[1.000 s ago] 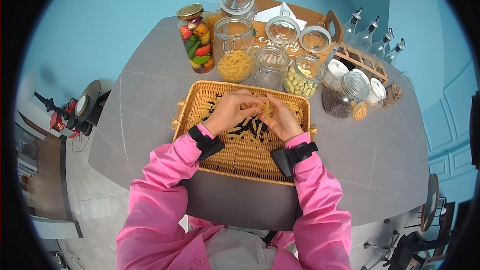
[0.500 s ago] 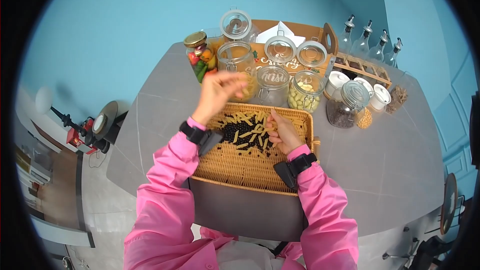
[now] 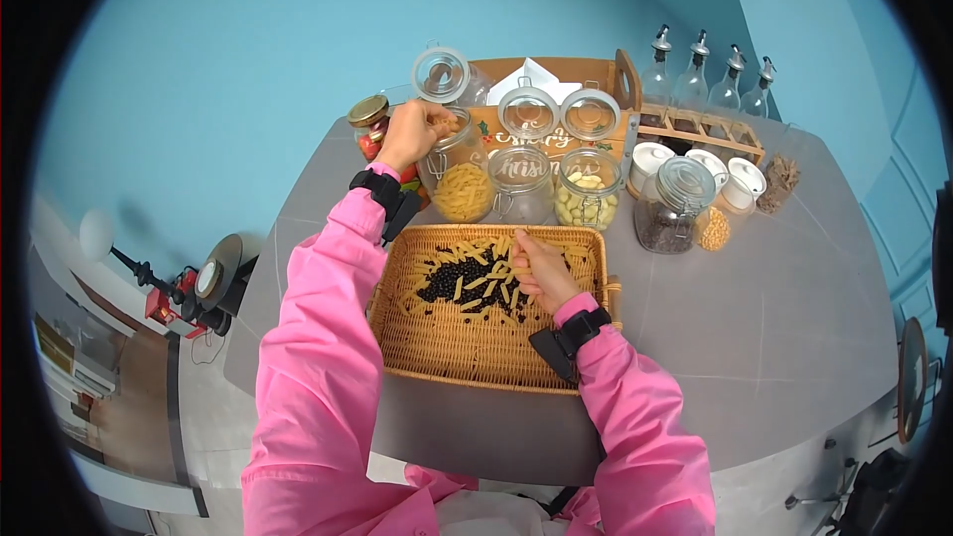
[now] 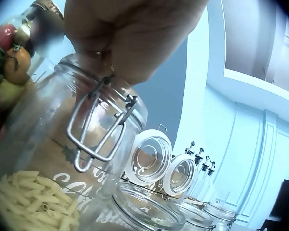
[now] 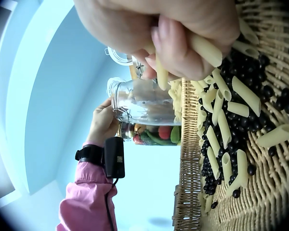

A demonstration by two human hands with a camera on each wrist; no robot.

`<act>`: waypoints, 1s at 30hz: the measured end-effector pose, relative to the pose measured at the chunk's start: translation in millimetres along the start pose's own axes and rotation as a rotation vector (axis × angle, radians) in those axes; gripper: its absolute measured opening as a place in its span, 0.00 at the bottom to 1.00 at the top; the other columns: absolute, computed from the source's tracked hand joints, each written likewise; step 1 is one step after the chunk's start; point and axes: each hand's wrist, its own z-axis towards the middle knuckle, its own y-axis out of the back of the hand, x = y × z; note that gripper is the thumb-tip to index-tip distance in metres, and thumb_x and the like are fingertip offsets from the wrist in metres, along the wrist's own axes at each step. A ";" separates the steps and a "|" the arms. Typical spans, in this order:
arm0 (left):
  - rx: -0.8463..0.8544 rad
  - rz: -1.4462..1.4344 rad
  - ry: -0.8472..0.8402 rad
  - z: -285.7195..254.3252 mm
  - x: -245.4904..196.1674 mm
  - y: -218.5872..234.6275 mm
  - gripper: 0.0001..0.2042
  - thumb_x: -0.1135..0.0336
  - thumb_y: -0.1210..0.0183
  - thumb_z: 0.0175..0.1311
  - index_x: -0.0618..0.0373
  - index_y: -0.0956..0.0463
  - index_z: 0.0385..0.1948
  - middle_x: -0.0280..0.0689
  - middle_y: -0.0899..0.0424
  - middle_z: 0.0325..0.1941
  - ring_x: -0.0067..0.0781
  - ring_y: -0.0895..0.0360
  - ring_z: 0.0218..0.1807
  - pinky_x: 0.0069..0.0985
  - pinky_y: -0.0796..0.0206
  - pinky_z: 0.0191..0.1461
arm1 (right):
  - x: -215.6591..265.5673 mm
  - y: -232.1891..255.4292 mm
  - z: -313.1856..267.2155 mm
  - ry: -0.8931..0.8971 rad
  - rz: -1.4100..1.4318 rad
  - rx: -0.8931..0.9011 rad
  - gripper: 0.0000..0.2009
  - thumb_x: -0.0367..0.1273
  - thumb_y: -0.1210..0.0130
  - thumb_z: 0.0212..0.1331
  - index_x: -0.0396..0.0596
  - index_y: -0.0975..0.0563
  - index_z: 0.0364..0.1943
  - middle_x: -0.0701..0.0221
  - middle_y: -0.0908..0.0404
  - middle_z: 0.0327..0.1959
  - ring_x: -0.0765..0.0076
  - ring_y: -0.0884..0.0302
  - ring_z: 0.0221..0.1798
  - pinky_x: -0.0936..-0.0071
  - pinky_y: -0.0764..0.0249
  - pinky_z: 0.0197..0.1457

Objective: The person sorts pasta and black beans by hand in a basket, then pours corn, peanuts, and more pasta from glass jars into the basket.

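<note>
My left hand (image 3: 409, 135) is at the mouth of a tall clip-top glass jar (image 4: 106, 163), fingers bent down into the opening around some penne; the jar rim partly hides the fingertips. Penne (image 4: 36, 202) fills the lower part of this jar. My right hand (image 3: 544, 273) is over the wicker tray (image 3: 447, 357), fingers curled round several penne pieces (image 5: 205, 50) whose ends stick out of the fist. Under it, more penne (image 5: 246, 95) lies scattered among black beans (image 5: 241, 125) in the tray.
Behind the tray stand an empty open jar (image 3: 521, 197) and a jar of pale green-white pieces (image 3: 586, 203). A jar of colourful vegetables (image 4: 14, 62) is left of the penne jar. To the right are a dark-filled jar (image 3: 663, 223), white canisters (image 3: 743, 184) and glass bottles (image 3: 691, 89).
My left hand has left the tray and risen forward and left to the tall jar's mouth. The right hand has stayed over the tray with penne in its grip. The head view has shifted.
</note>
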 end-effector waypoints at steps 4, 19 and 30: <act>0.053 -0.117 0.114 4.8 8.9 -4.9 0.07 0.77 0.40 0.51 0.62 0.18 0.32 0.41 0.16 0.26 0.26 0.20 0.29 0.24 0.29 0.35 | -0.3 -0.7 0.8 0.001 -0.007 0.005 0.16 0.45 0.55 0.67 0.50 0.33 0.28 0.82 0.42 0.20 0.88 0.53 0.14 0.87 0.55 0.14; -0.002 0.147 0.088 1.8 -7.8 -21.4 0.11 0.69 0.50 0.47 0.56 0.18 0.27 0.48 0.18 0.28 0.51 0.21 0.34 0.38 0.31 0.40 | 0.3 -1.2 1.4 -0.020 -0.010 -0.015 0.14 0.43 0.56 0.68 0.51 0.33 0.27 0.84 0.45 0.17 0.88 0.54 0.13 0.87 0.57 0.13; -0.575 -0.133 -0.260 -65.2 -61.2 -10.9 0.08 0.79 0.51 0.49 0.61 0.21 0.25 0.42 0.19 0.29 0.42 0.23 0.35 0.31 0.32 0.42 | 2.5 -2.0 0.3 -0.037 0.016 -0.069 0.14 0.42 0.56 0.67 0.51 0.33 0.27 0.85 0.48 0.15 0.88 0.56 0.11 0.85 0.59 0.12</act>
